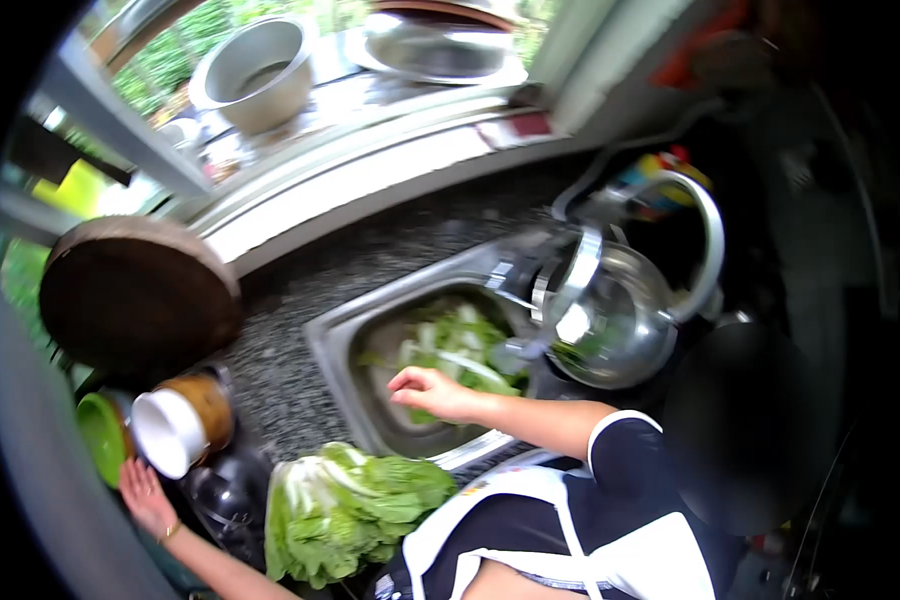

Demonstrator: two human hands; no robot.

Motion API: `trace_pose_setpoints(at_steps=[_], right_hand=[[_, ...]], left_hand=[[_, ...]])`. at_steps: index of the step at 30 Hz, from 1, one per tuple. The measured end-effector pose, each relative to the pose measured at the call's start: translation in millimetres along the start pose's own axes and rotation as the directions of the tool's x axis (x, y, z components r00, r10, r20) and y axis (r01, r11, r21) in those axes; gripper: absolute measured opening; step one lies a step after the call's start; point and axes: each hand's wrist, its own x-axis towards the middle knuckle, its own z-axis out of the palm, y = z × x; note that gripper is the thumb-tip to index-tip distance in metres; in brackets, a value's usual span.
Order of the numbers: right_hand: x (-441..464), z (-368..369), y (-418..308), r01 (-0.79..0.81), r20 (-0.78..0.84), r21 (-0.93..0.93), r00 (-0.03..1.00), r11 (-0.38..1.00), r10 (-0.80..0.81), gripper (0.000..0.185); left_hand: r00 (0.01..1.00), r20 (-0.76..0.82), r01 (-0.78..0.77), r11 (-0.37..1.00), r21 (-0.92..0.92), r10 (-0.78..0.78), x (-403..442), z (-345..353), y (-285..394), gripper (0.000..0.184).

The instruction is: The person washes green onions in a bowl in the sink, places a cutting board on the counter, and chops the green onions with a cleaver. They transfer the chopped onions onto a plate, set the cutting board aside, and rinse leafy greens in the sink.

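The right hand (432, 394) is half open, fingers loosely curled, with nothing visible in it, above the leaves (452, 335) in the sink (336, 372). They look bright green with thick white ribs, loosely heaped. The left hand (146, 498), flat and empty, is by a green bowl (99, 438). Ruffled, pale-ribbed greens (355, 515) lie bunched beside the sink.

Loose leaves (460, 335) at the near edge of the sink (342, 385): partly covered by the right hand (432, 392) and its forearm. Left forearm cut off by the bottom edge; contact between left hand (148, 497) and green bowl (98, 440) indeterminate. Colourful packet (676, 160) near the tabletop's (282, 342) window-side right corner: blurred, print illegible. Basin stack (425, 55) beyond the window: cropped at top.
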Motion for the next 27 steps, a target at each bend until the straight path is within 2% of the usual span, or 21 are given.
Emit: trace_pose_setpoints(at_steps=[2, 4, 5, 6, 7, 8, 10, 11, 12, 14, 16, 17, 18, 20, 21, 23, 25, 26, 27], right_hand=[[-72, -55, -5, 0.088, -0.16, -0.292, 0.977, 0.952, -0.139, 0.024], [-133, -97, -8, 0.04, -0.284, -0.374, 0.946, 0.927, -0.156, 0.025], [-156, -120, -12, 0.042, -0.301, -0.591, 0.915, 0.806, -0.269, 0.025], [-173, -144, -15, 0.029, -0.282, -0.771, 0.88, 0.636, -0.382, 0.025], [-183, -167, -14, -0.094, -0.388, -0.745, 0.867, 0.66, -0.314, 0.032], [-187, -189, -12, -0.21, -0.486, -0.712, 0.836, 0.67, -0.254, 0.04], [-180, -223, 7, -0.266, -0.451, -0.852, 0.81, 0.451, -0.374, 0.069], [-167, -224, 4, -0.334, -0.488, -0.761, 0.86, 0.556, -0.151, 0.097], [-154, -222, 10, -0.331, -0.477, -0.705, 0.876, 0.627, -0.073, 0.104], [-124, -217, 38, -0.472, -0.509, -0.695, 0.856, 0.542, 0.093, 0.101], [-114, -213, 48, -0.465, -0.525, -0.72, 0.85, 0.515, 0.034, 0.089], [-112, -220, 53, -0.389, -0.44, -0.638, 0.892, 0.665, 0.1, 0.07], [-112, -224, 55, -0.381, -0.428, -0.642, 0.898, 0.665, 0.101, 0.07], [-113, -236, 51, -0.224, -0.25, -0.717, 0.967, 0.661, 0.057, 0.053], [-112, -251, 53, -0.17, -0.22, -0.701, 0.975, 0.693, 0.018, 0.049], [-108, -278, 59, -0.298, -0.517, -0.641, 0.849, 0.707, -0.11, 0.053], [-87, -298, 70, -0.447, -0.709, -0.46, 0.705, 0.767, -0.015, 0.059], [-85, -302, 76, -0.507, -0.666, -0.58, 0.746, 0.638, -0.013, 0.062], [-87, -292, 73, -0.496, -0.561, -0.744, 0.827, 0.447, -0.016, 0.065]], left_hand=[[0.998, 0.069, 0.005, 1.0, -0.004, -0.005, -57, 46, -3, 0.042], [0.983, 0.163, -0.103, 0.991, 0.081, 0.089, -101, 70, -26, 0.041], [0.961, 0.23, -0.194, 0.966, 0.172, 0.152, -133, 100, -40, 0.038], [0.974, 0.204, -0.13, 0.983, 0.131, 0.102, -156, 123, -52, 0.034], [0.979, 0.189, -0.104, 0.988, 0.112, 0.081, -183, 146, -69, 0.03], [0.96, 0.266, -0.118, 0.987, 0.108, 0.086, -206, 167, -88, 0.025], [0.936, 0.35, -0.037, 0.984, 0.177, -0.028, -250, 202, -123, 0.023], [0.918, 0.39, 0.006, 0.986, 0.165, -0.071, -281, 228, -135, 0.017], [0.884, 0.456, 0.029, 0.985, 0.169, -0.104, -299, 239, -152, 0.016], [0.832, 0.511, 0.13, 0.971, 0.198, -0.216, -339, 256, -179, 0.015], [0.793, 0.503, 0.248, 0.937, 0.246, -0.342, -376, 266, -195, 0.016], [0.775, 0.516, 0.261, 0.928, 0.265, -0.365, -392, 268, -203, 0.016], [0.756, 0.528, 0.274, 0.919, 0.284, -0.388, -406, 270, -209, 0.016], [0.739, 0.534, 0.261, 0.905, 0.336, -0.411, -429, 269, -217, 0.015], [0.742, 0.522, 0.237, 0.893, 0.383, -0.421, -437, 267, -222, 0.014], [0.742, 0.499, 0.248, 0.875, 0.416, -0.447, -450, 265, -229, 0.015], [0.751, 0.455, 0.253, 0.845, 0.471, -0.478, -458, 264, -239, 0.016], [0.766, 0.44, 0.257, 0.85, 0.46, -0.469, -461, 265, -247, 0.016], [0.75, 0.437, 0.263, 0.83, 0.492, -0.496, -464, 267, -255, 0.016]])
